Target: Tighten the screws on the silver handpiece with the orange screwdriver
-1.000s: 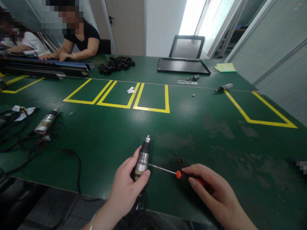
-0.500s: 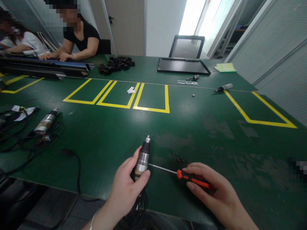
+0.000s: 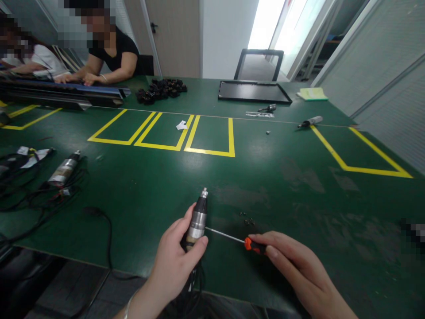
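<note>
My left hand (image 3: pixel 177 252) is closed around a silver and black cylindrical electric screwdriver body (image 3: pixel 198 220), its metal tip pointing away from me and cables hanging below. My right hand (image 3: pixel 295 261) grips the red and black handle of a screwdriver (image 3: pixel 249 244). The thin shaft reaches left, and its tip meets the right side of the silver body, or comes very close to it. Several small screws (image 3: pixel 249 221) lie on the table just beyond the screwdriver handle. My palm and fingers hide most of the handle.
The green table (image 3: pixel 159 177) carries yellow tape outlines. At left lie another silver tool (image 3: pixel 64 169) and tangled black cables. Farther back are a heap of black parts (image 3: pixel 162 90), a black tray-like frame (image 3: pixel 254 91) and a grey-handled tool (image 3: pixel 310 122). Two people sit at the far left.
My right hand's fingers have shifted on the screwdriver handle, with the thumb and forefinger now covering more of it. The left hand and the silver body stay in place.
</note>
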Demonstrator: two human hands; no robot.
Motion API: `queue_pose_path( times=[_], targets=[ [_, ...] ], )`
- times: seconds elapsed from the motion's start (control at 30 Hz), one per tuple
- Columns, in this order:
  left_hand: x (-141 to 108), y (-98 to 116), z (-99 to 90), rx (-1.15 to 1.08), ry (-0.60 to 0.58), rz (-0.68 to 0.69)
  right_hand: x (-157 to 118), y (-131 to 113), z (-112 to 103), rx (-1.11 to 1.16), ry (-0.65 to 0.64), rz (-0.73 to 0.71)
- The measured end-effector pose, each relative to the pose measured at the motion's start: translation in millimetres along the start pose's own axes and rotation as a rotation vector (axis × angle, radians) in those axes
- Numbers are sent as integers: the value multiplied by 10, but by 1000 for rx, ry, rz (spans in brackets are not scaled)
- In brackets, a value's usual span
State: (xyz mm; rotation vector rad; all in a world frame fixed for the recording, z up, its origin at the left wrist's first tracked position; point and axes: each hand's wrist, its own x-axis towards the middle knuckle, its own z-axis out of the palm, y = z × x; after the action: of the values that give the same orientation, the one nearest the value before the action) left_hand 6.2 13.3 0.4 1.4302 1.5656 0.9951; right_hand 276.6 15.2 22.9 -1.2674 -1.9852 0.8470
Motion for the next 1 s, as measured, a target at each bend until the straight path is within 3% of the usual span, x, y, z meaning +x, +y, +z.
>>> queue_pose_path(
  times=[0.4, 0.67, 0.87, 1.0],
  targets=[
    [3, 12, -8, -3, -12, -16, 30, 21, 36, -71, 117, -79],
    [5, 15, -7, 0, -15, -15, 24, 38, 63, -42, 138, 110],
    [17, 16, 5, -8, -2, -4, 57, 21, 44, -23, 153, -29],
    [17, 14, 0, -1, -4, -5, 81, 0, 30, -37, 162, -39]
  ],
)
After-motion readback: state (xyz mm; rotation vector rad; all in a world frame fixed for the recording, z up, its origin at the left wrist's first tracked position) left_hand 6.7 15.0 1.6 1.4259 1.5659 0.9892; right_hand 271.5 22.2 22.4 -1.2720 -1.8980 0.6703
